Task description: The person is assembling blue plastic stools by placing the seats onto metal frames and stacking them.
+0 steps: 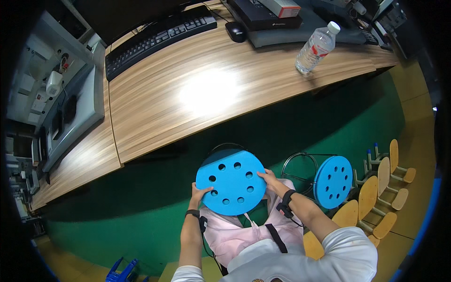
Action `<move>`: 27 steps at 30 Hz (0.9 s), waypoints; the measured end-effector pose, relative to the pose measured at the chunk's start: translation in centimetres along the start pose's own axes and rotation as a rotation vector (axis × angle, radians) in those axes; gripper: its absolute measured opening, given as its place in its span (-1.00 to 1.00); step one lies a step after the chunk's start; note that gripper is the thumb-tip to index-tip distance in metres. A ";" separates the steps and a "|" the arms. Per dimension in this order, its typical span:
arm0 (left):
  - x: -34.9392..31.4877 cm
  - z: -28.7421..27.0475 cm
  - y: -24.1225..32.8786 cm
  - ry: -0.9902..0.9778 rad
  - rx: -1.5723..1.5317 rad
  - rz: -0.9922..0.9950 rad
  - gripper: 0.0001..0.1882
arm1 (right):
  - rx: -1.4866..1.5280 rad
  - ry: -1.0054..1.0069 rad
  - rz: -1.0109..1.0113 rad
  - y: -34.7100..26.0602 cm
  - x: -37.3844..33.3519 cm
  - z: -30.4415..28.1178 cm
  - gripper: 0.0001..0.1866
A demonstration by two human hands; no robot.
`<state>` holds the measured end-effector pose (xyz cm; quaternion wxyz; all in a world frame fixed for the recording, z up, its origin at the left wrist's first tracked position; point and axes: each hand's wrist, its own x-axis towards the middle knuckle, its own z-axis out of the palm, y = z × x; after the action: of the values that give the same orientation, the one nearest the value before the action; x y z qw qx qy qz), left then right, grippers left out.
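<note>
A round blue stool (231, 182) with a ring of holes in its seat is in front of me, above my lap. My left hand (199, 193) grips the left rim of the seat, its thumb lying on top. On the opposite rim my right hand (268, 179) holds on in the same way, thumb over the edge. The fingers under the seat are hidden. Part of a dark metal ring shows beyond the seat's far edge.
A second blue stool (333, 182) lies tipped to the right, beside several small wooden chairs (369, 197). Ahead stands a wood-topped desk (155, 122) with a keyboard (162, 40), a mouse (236, 32) and a water bottle (317, 48). A dark blue object (123, 270) sits at lower left.
</note>
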<state>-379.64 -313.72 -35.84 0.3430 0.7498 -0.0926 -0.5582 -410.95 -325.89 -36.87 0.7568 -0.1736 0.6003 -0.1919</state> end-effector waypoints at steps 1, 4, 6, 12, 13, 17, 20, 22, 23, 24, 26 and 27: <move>-0.1 0.4 0.7 -0.012 0.000 0.004 -0.11 | 0.013 0.017 -0.032 -0.2 0.2 -0.3 -0.48; -1.8 -1.2 0.7 -0.090 -0.123 -0.023 -0.20 | -0.041 0.042 -0.017 -0.9 -1.1 1.8 -0.47; -3.3 -3.2 0.5 -0.075 -0.097 -0.016 -0.20 | -0.124 0.112 -0.006 -1.5 -3.5 3.9 -0.58; -12.3 -5.5 6.8 -0.097 -0.002 0.111 -0.22 | -0.439 0.050 -0.175 -7.6 -14.5 5.4 -0.53; -14.4 -6.0 8.2 -0.097 0.020 0.174 -0.24 | -0.512 0.072 -0.250 -8.9 -17.0 6.1 -0.54; -24.2 -5.8 17.2 -0.040 0.082 0.328 -0.29 | -0.483 0.096 -0.476 -15.5 -28.2 8.1 -0.60; -30.7 -4.5 23.4 -0.034 0.089 0.456 -0.33 | -0.311 0.149 -0.536 -19.2 -34.5 8.6 -0.62; -33.6 -2.9 26.6 -0.107 0.041 0.536 -0.34 | -0.234 0.208 -0.568 -21.5 -37.9 8.2 -0.61; -34.5 -1.9 28.1 -0.115 0.052 0.536 -0.34 | -0.205 0.234 -0.557 -22.3 -39.2 7.5 -0.61; -35.1 -0.8 29.6 -0.185 0.087 0.557 -0.32 | -0.192 0.244 -0.555 -22.5 -39.8 6.4 -0.61; -35.1 2.1 31.3 -0.284 0.135 0.577 -0.30 | -0.108 0.316 -0.575 -22.6 -41.0 3.4 -0.59; -34.8 3.8 32.1 -0.338 0.183 0.585 -0.28 | -0.091 0.328 -0.580 -22.4 -41.2 2.0 -0.59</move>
<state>-387.72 -321.10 10.39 0.3998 0.6160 -0.4087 -0.5419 -419.31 -324.65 9.29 0.5556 -0.3376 0.6475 -0.3977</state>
